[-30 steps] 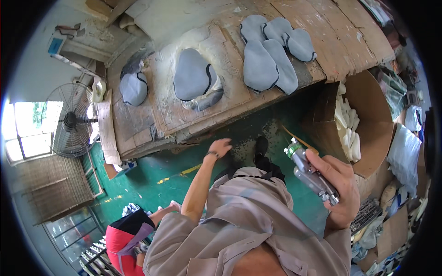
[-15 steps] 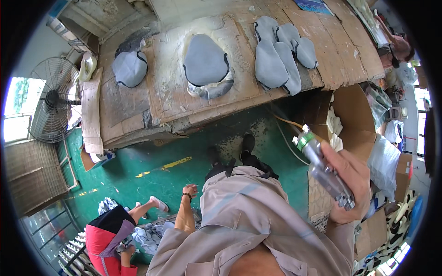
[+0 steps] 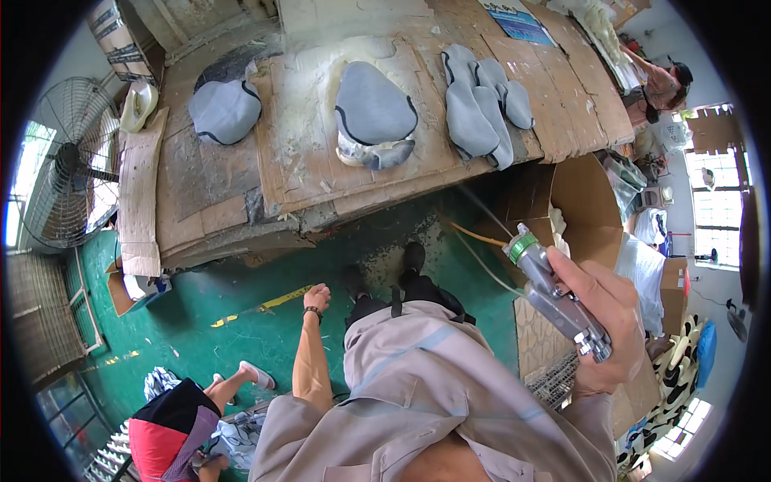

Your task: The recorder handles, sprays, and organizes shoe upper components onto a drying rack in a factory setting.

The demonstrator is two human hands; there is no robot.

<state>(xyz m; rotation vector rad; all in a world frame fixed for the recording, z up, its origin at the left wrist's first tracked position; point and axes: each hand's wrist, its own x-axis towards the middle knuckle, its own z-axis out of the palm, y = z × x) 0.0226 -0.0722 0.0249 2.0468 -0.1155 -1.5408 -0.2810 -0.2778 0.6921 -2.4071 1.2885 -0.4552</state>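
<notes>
My right hand (image 3: 609, 321) is wrapped round a metal spray gun (image 3: 554, 291) with a green ring near its nozzle. The gun is tilted up and left, in the air in front of the bench's near edge. A faint pale streak shows ahead of the nozzle. My left hand (image 3: 317, 298) hangs by my left side over the floor, fingers curled, with nothing visible in it. On the bench, a grey saddle-shaped cover (image 3: 374, 103) with black edging lies in the middle, a pale lumpy piece (image 3: 377, 154) at its near end. Another grey cover (image 3: 226, 112) lies left, and several overlapping covers (image 3: 472, 120) lie right.
Cardboard covers the bench (image 3: 305, 181). An open cardboard box (image 3: 590, 197) stands below it at right, near an orange hose (image 3: 478, 233). A large fan (image 3: 72, 161) is at far left. One person (image 3: 173, 430) sits low behind me at left; another (image 3: 662, 84) is at far right.
My view has turned slightly, so bench and room have shifted. The spray gun stays in my right hand, a little lower left in view. My left hand appears farther forward, nearer the bench.
</notes>
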